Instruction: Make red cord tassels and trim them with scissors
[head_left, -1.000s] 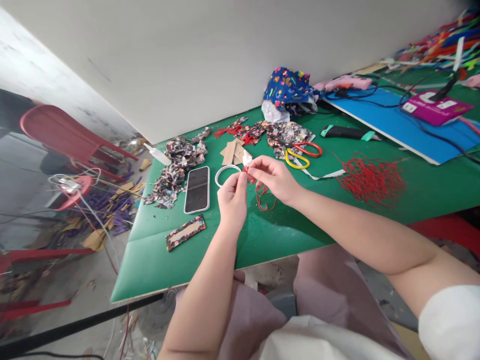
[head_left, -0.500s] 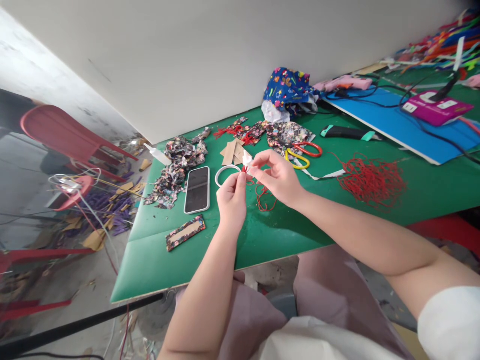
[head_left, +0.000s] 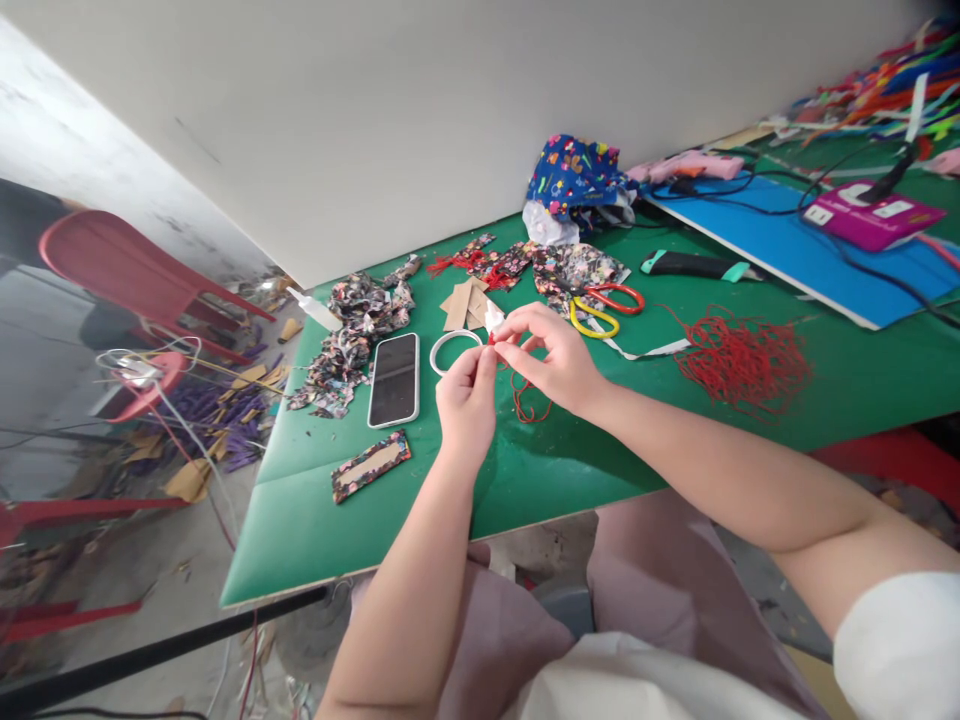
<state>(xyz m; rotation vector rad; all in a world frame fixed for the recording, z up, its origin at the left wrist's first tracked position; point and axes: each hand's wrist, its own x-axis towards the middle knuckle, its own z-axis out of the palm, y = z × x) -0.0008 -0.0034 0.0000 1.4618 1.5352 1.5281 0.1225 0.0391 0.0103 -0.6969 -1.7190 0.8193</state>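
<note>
Both hands work above the green bench (head_left: pixel 465 500), near its front-left area. The left hand (head_left: pixel 466 405) and the right hand (head_left: pixel 551 360) meet fingertip to fingertip; between them sits a small red-and-white piece (head_left: pixel 493 328) with a red cord (head_left: pixel 525 395) trailing down from it onto the bench. The left fingers are pinched together on the red end of the piece. The right fingers are closed on the same piece from the other side — which part of it they hold is hard to make out at this size.

Items around the hands:
- A white ring (head_left: pixel 452 350) lies flat just beyond the left hand.
- A phone (head_left: pixel 394 378) lies face up to the left of the ring.
- A fabric-covered card strip (head_left: pixel 371 465) lies near the front of the bench, left of the left forearm.
- A pile of patterned fabric scraps (head_left: pixel 352 330) sits behind the phone.
- Brown card pieces (head_left: pixel 461 302) lie beyond the ring.
- Scissors (head_left: pixel 604 305) with one red and one yellow handle rest on patterned fabric beyond the right hand.
- A loose bundle of red thread (head_left: pixel 742 360) lies to the right, well apart from the hands.
- A blue mat (head_left: pixel 810 250) carries a pink box (head_left: pixel 870 215) at the far right — cables run across it.
</note>
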